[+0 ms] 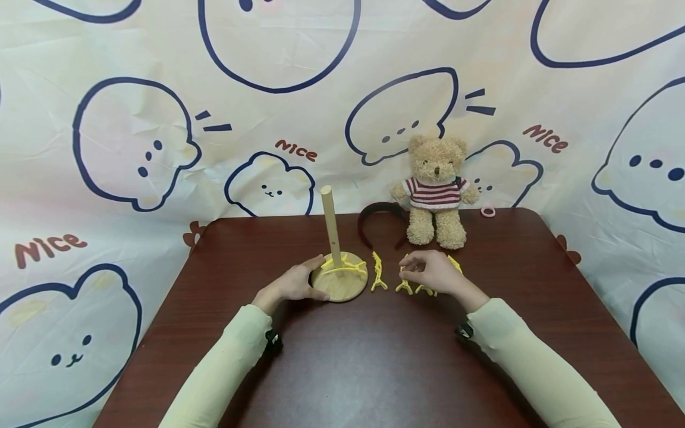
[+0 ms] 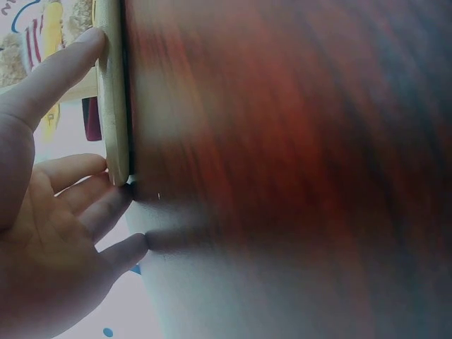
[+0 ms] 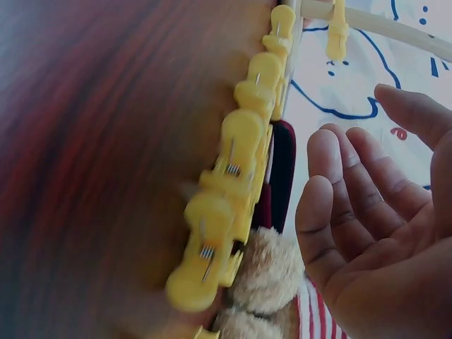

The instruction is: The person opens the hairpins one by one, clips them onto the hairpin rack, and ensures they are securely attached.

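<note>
A wooden stand has a round base (image 1: 339,291) and an upright post (image 1: 330,226). My left hand (image 1: 293,283) grips the base's left rim, thumb on the near side; the left wrist view shows the thumb (image 2: 74,60) against the disc's edge. Yellow clips (image 1: 350,268) lie on the base around the post. To its right, a yellow clothespin (image 1: 377,273) is on the table, with several more beyond. My right hand (image 1: 434,271) hovers over those, partly hiding them. In the right wrist view, springs show in the row of clothespins (image 3: 241,145), and the bent fingers hold nothing.
Behind the clothespins lies a dark headband (image 1: 383,207). A teddy bear (image 1: 436,193) in a striped shirt sits at the table's back edge, with a small pink ring (image 1: 487,211) to its right. A printed cloth (image 1: 332,119) hangs behind the brown table (image 1: 364,368).
</note>
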A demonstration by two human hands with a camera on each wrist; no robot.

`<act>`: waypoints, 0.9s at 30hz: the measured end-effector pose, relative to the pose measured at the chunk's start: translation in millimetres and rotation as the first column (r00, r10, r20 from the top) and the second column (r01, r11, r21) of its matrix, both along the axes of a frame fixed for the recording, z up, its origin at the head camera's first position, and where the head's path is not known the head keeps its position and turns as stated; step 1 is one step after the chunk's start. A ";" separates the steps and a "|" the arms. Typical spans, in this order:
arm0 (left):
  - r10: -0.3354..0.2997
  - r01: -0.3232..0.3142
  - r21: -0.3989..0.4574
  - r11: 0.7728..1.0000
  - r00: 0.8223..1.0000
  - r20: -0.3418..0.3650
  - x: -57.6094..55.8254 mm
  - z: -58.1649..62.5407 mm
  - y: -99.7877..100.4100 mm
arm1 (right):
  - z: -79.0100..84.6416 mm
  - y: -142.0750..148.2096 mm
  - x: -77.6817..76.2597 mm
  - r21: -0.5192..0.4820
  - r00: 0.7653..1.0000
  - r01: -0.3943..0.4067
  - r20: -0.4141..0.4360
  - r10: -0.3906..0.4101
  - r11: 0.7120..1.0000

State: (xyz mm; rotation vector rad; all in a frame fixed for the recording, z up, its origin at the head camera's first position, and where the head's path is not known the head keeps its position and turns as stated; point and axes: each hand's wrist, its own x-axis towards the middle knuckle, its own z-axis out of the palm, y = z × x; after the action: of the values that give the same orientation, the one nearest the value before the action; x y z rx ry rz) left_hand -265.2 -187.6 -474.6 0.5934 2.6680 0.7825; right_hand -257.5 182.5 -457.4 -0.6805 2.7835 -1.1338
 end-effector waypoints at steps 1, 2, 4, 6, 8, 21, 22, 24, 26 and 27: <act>-0.001 0.001 -0.001 1.000 1.000 0.000 -0.3 -0.2 0.1 | -0.5 3.8 1.3 -0.003 1.000 0.005 0.001 -0.005 1.000; -0.001 0.001 -0.003 1.000 1.000 -0.001 -0.3 -0.1 0.1 | -1.1 7.7 2.3 -0.003 1.000 0.012 0.000 -0.012 1.000; -0.001 0.001 -0.011 1.000 1.000 -0.005 -0.5 0.0 0.2 | -2.4 15.8 4.2 0.001 1.000 0.029 0.004 -0.029 1.000; 0.000 -0.001 -0.018 1.000 1.000 -0.008 -0.3 0.6 0.4 | -3.5 24.0 5.4 0.010 0.999 0.048 0.001 -0.048 0.999; 0.003 -0.003 -0.019 1.000 1.000 -0.005 0.1 1.0 0.3 | -4.8 31.0 6.0 0.015 0.998 0.066 -0.003 -0.066 0.998; -0.001 0.001 -0.001 1.000 1.000 0.002 -0.3 -0.6 -0.2 | -2.7 65.9 14.0 0.066 0.985 0.175 -0.023 -0.173 0.982; 0.000 0.000 -0.002 1.000 1.000 0.002 -0.3 -0.6 -0.3 | -2.8 68.4 15.0 0.072 0.983 0.183 -0.025 -0.182 0.980; 0.001 -0.001 -0.003 1.000 1.000 0.003 -0.2 -0.7 -0.4 | -3.6 73.7 16.6 0.084 0.979 0.201 -0.028 -0.200 0.976; 0.002 -0.002 -0.004 1.000 1.000 0.003 -0.3 -0.9 -0.4 | -4.5 78.7 18.3 0.096 0.978 0.207 -0.031 -0.205 0.974; 0.003 -0.003 -0.006 1.000 1.000 0.004 -0.4 -1.0 -0.5 | -5.3 81.0 18.8 0.103 0.977 0.215 -0.026 -0.213 0.971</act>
State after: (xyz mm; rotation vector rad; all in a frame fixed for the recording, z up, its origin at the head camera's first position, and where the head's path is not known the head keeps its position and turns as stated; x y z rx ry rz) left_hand -265.6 -188.1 -475.6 0.5862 2.6677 0.7759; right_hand -238.7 263.5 -462.7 -0.3872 2.9608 -1.0065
